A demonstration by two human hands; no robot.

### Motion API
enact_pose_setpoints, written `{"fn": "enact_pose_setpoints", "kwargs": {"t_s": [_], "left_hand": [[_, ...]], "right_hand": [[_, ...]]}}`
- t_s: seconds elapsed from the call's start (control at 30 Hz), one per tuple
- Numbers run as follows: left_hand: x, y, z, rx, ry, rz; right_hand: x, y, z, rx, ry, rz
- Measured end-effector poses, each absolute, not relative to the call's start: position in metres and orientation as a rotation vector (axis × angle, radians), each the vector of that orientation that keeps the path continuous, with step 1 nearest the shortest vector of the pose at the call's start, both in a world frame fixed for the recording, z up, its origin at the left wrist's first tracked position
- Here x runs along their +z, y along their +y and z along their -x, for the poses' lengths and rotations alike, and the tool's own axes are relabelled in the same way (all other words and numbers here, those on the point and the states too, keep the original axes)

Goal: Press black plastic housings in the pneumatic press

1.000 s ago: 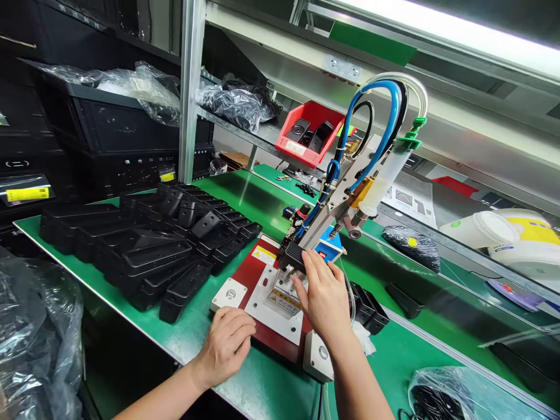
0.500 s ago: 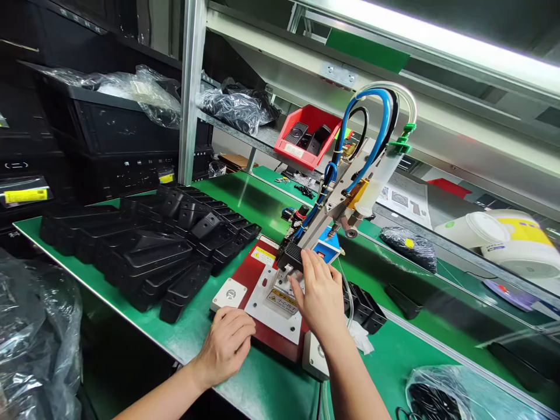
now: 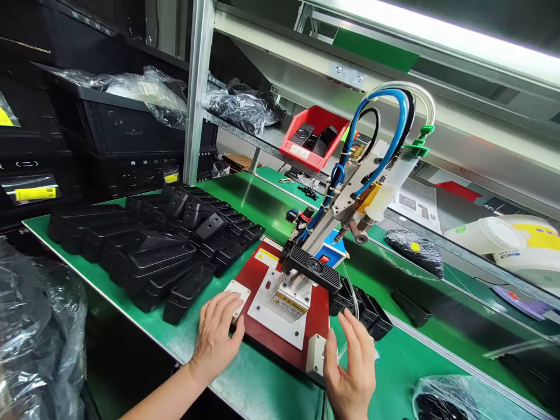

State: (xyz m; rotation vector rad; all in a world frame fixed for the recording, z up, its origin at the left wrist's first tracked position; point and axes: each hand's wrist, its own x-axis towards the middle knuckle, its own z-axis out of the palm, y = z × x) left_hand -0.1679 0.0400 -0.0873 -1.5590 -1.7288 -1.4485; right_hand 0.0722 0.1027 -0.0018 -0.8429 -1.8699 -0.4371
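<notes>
My left hand [image 3: 217, 332] is open, its fingertips over the white button box [image 3: 237, 290] on the left of a red-based bench machine [image 3: 318, 326]. Beside the right-hand button box [image 3: 315, 352] my right hand [image 3: 351, 364] is open too, thumb and fingers apart, with nothing in it. A black plastic part [image 3: 312, 268], with ridges and a round speaker-like opening, lies across the machine's metal fixture [image 3: 297, 290]. Neither hand touches that part. Tilted above it is a clear syringe [image 3: 391, 184] with a green cap and a nozzle below.
Many black plastic housings [image 3: 161, 251] cover the green bench at left; several more [image 3: 367, 309] stand right of the machine. A red bin [image 3: 312, 140] with black parts sits on the shelf. Blue hoses [image 3: 400, 125] arch above. A bag of black cables [image 3: 444, 399] lies front right.
My right hand has come off the black part and moved down to the right button box, opening. My left hand's fingers have stretched out over the left box. The view has shifted slightly.
</notes>
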Motion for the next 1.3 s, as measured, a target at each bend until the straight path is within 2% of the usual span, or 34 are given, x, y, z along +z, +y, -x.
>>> {"fn": "enact_pose_setpoints", "kwargs": {"t_s": [0.13, 0.27, 0.43, 0.67, 0.93, 1.3], "left_hand": [[-0.089, 0.044, 0.169, -1.424, -1.729, 1.586], [-0.09, 0.042, 0.173, -1.464, -1.686, 1.612], [-0.087, 0.037, 0.183, -1.375, -1.607, 1.681], [-0.072, 0.044, 0.187, -1.151, -1.683, 1.621], [-0.091, 0.045, 0.186, -1.344, -1.633, 1.694], [-0.092, 0.049, 0.187, -1.402, -1.675, 1.729]], "right_hand": [[-0.059, 0.084, -0.11, -0.421, -2.013, 0.914], [-0.085, 0.07, -0.126, -0.337, -2.097, 0.933], [-0.086, 0.068, -0.125, -0.315, -2.069, 1.011], [-0.082, 0.078, -0.123, -0.45, -2.059, 1.073], [-0.106, 0.069, -0.116, -0.216, -1.908, 1.04], [-0.11, 0.077, -0.121, -0.192, -1.962, 0.954]]}}
